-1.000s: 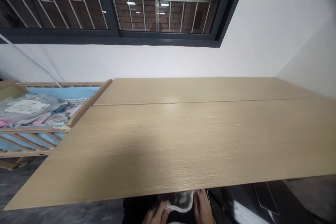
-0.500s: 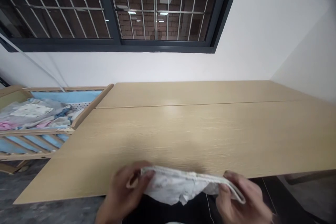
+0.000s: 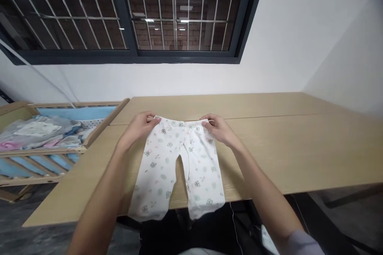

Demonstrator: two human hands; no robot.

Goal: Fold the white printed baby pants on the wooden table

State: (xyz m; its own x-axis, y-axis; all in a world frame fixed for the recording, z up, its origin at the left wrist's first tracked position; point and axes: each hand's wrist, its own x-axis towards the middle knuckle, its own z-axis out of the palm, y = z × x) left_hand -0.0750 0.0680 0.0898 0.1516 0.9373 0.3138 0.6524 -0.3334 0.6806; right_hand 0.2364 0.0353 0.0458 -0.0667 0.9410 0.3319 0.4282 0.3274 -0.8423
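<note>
A small pair of white baby pants, printed with little animals and pale green and pink shapes, is spread over the near part of the table. Its waistband is at the far side, and the two leg ends hang over the front edge. My left hand pinches the left end of the waistband between thumb and fingers. At the opposite end, my right hand grips the waistband the same way, so the band is stretched between both hands.
The light wooden table reaches back to a white wall below a barred window. On the left stands a wooden crib with blue lining, holding a heap of clothes.
Both hands have moved forward from the table's front edge, carrying the waistband away from me. The pants, bunched and hanging before, are now opened out with both legs showing.
</note>
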